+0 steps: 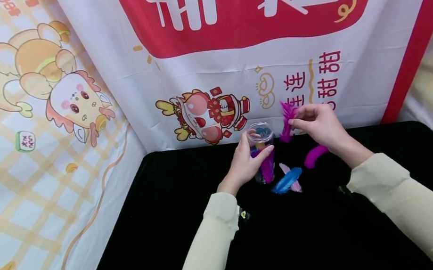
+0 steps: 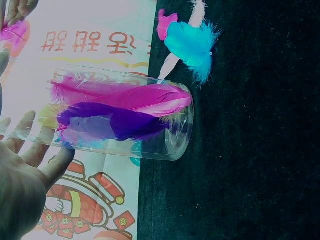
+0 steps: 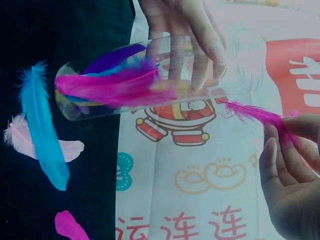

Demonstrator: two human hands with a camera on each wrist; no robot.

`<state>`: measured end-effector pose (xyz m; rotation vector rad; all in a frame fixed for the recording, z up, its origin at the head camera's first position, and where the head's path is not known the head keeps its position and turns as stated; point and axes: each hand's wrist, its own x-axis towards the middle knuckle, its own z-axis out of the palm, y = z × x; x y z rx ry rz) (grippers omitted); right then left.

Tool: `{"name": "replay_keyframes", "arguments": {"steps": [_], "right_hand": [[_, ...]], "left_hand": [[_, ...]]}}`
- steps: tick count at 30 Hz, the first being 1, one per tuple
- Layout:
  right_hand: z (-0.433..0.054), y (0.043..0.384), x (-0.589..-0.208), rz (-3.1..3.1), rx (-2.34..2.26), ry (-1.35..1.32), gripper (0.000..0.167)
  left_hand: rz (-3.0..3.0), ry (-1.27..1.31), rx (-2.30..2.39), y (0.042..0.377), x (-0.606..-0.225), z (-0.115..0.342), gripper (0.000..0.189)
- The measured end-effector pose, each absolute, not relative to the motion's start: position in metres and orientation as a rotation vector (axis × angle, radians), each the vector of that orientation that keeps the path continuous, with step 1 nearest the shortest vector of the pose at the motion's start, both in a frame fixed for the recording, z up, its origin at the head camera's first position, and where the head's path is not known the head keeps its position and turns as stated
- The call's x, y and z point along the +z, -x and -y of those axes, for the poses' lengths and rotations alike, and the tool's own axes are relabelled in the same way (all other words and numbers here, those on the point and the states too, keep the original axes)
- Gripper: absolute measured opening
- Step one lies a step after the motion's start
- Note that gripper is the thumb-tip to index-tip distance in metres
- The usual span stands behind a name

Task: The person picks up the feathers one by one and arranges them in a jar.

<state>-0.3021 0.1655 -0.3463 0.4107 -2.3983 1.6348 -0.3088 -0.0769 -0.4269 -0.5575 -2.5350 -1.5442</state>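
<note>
My left hand (image 1: 243,161) grips a clear jar (image 1: 260,133) standing on the black table, its fingers curled round the upper part. Inside the jar lean several feathers: a pink one (image 2: 150,100), a purple one (image 2: 110,121), and some blue and yellow ones partly hidden behind them. Between thumb and fingertips, my right hand (image 1: 320,125) pinches a magenta feather (image 3: 255,112), held up beside the jar's open mouth. On the cloth right of the jar, a blue feather (image 1: 288,181) crosses over a pale pink feather (image 3: 72,149). Under my right wrist lies another magenta feather (image 1: 314,156).
A black cloth (image 1: 303,244) covers the table. Directly behind its far edge hangs a white and red printed banner (image 1: 198,76). On the left stands a checked cloth wall (image 1: 49,191) with cartoon prints.
</note>
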Motion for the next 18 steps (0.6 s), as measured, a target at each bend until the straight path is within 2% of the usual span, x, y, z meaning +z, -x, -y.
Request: {"name": "replay_keyframes", "arguments": {"steps": [18], "right_hand": [[-0.156, 0.293, -0.33, 2.281, 1.714, -0.448, 0.023]], "left_hand": [[2.534, 0.556, -1.542, 0.306, -0.425, 0.077, 0.08]]}}
